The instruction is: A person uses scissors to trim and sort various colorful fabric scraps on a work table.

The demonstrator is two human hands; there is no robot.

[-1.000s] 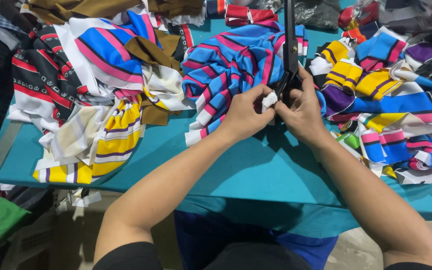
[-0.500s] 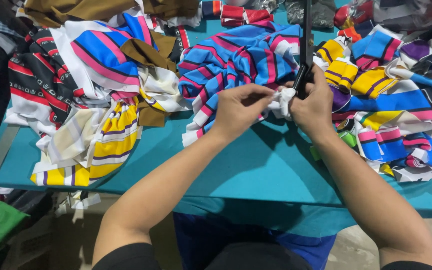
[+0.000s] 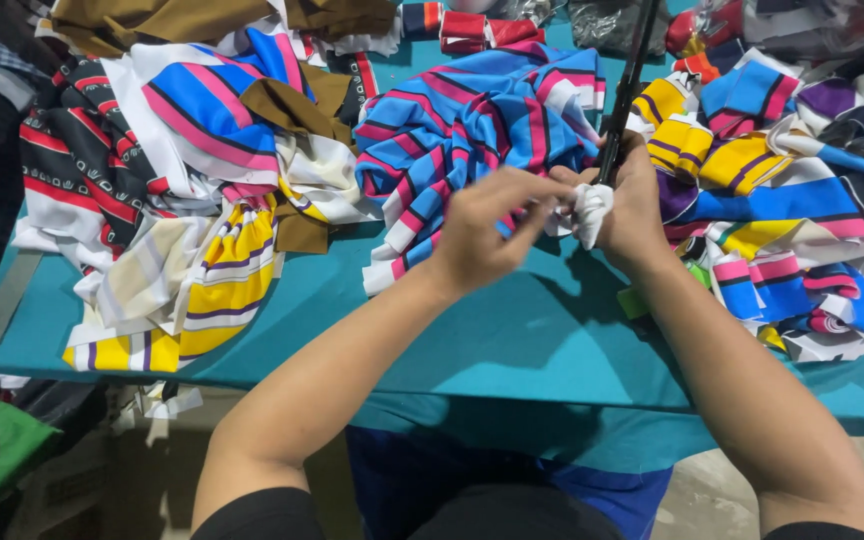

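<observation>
Together, both hands meet above the teal tabletop (image 3: 512, 340): the left hand (image 3: 487, 230) pinches a white fabric scrap (image 3: 589, 212) with closed fingers, while the right hand (image 3: 637, 205) grips it against a black rod (image 3: 624, 90), between striped fabric piles.

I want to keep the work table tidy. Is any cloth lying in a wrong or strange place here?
Yes. The yellow striped cloth hangs over the front edge of the teal table, with loose scraps dangling below. The left hand and right hand hold a small white piece.
</observation>
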